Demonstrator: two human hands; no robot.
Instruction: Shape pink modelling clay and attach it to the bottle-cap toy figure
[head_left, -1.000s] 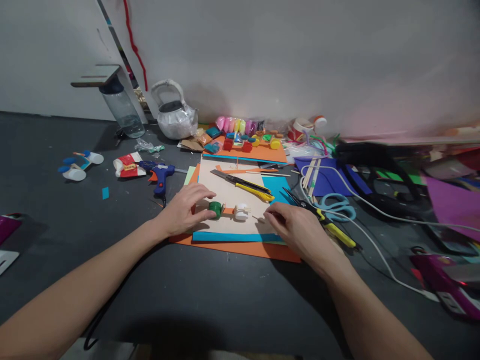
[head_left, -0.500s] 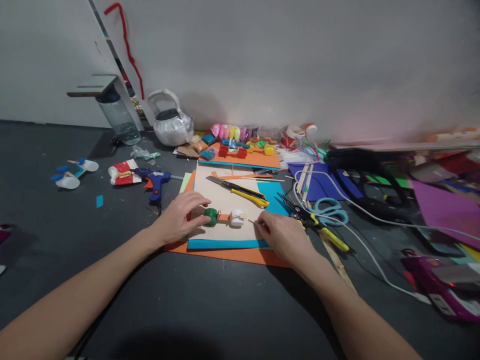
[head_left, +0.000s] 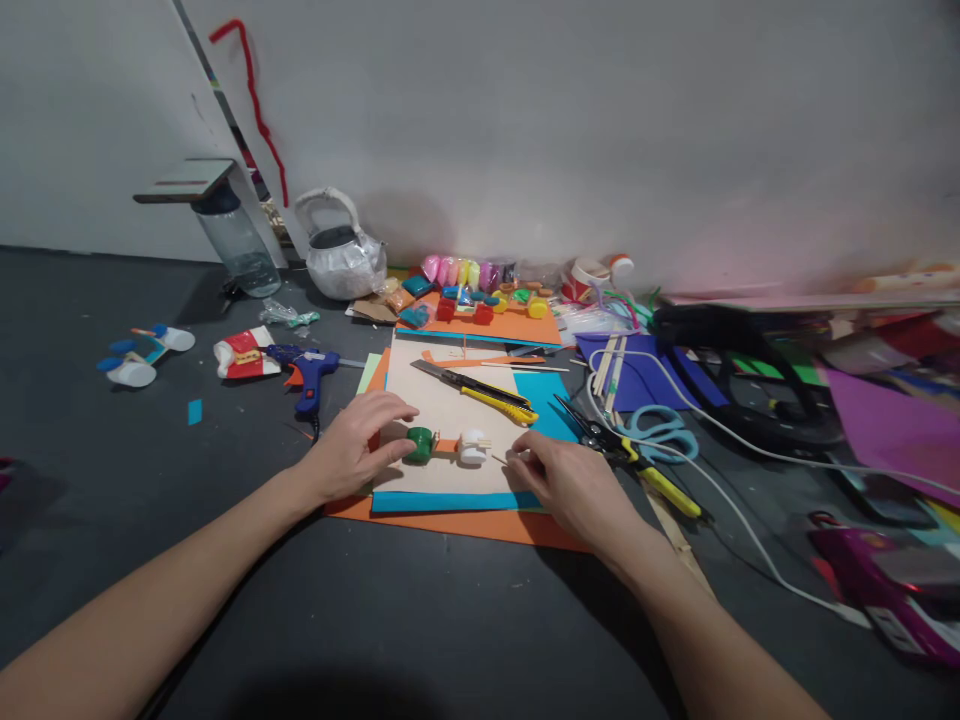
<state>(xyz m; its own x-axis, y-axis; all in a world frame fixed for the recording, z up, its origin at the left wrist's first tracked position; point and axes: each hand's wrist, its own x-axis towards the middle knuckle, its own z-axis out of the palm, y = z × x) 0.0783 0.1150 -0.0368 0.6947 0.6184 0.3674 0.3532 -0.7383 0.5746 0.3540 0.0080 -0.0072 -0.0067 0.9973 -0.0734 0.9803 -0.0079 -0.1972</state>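
Note:
A small toy car lies on the cream sheet [head_left: 442, 475], its green wheels [head_left: 421, 444] at the left and its white wheels [head_left: 473, 447] at the right, joined by an orange strip [head_left: 448, 446]. My left hand [head_left: 352, 445] is beside the green wheels, fingers apart, the thumb tip at or very near them. A thin wooden stick [head_left: 499, 460] is pinched between the thumb and fingers of my right hand [head_left: 559, 480], its tip pointing toward the white wheels. Behind the car rests a yellow utility knife [head_left: 480, 392], its blade out to the left.
A blue glue gun [head_left: 312, 385] stands left of the sheets. Yellow-handled pliers [head_left: 664, 490], light blue scissors [head_left: 660, 432] and a white cable [head_left: 739, 535] lie at the right. Farther back are a silver kettle [head_left: 345, 268], a water bottle [head_left: 244, 240] and other toy cars [head_left: 466, 306].
The view has tilted slightly, so most things sit a little lower. My right hand, still pinching the stick, has moved slightly; my left hand stays beside the green wheels.

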